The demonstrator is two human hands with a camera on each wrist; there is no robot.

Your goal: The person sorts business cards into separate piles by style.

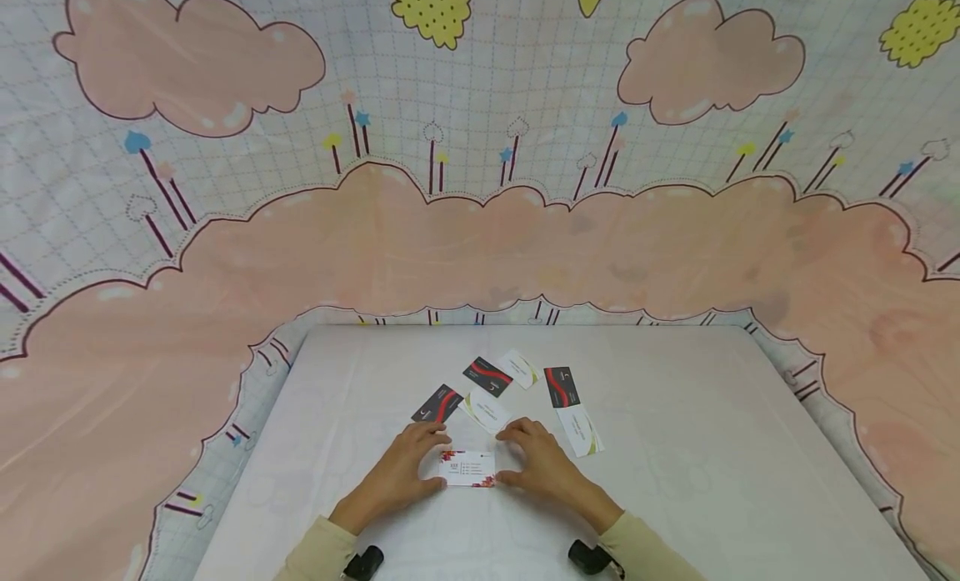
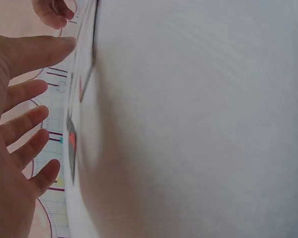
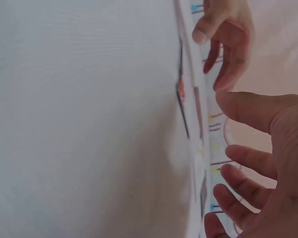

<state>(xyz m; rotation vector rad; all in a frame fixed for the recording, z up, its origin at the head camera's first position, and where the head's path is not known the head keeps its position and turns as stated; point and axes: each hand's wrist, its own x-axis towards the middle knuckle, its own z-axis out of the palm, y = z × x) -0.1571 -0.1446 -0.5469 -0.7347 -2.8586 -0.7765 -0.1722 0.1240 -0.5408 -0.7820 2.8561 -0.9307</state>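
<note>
A white business card [image 1: 467, 468] with red and orange patterned corners and small print lies near the table's front, between two hands. My left hand [image 1: 405, 468] is at its left edge, the thumb at the lower left corner. My right hand [image 1: 546, 464] mirrors it on the right, thumb by the right edge. Both wrist views show spread, gently bent fingers, with nothing gripped in the left hand [image 2: 20, 104] or the right hand [image 3: 272, 168]. Whether the thumbs touch the card cannot be told. A dark card [image 1: 437, 403] with a red stripe lies just beyond the left fingertips.
Behind the hands lie a white card [image 1: 487, 410], a dark red-striped card [image 1: 487, 376] and another white card [image 1: 518, 368]. Farther right, a dark card [image 1: 562, 387] meets a white card [image 1: 580, 431]. A cloud-patterned cloth [image 1: 525, 247] hangs behind the white table [image 1: 712, 448].
</note>
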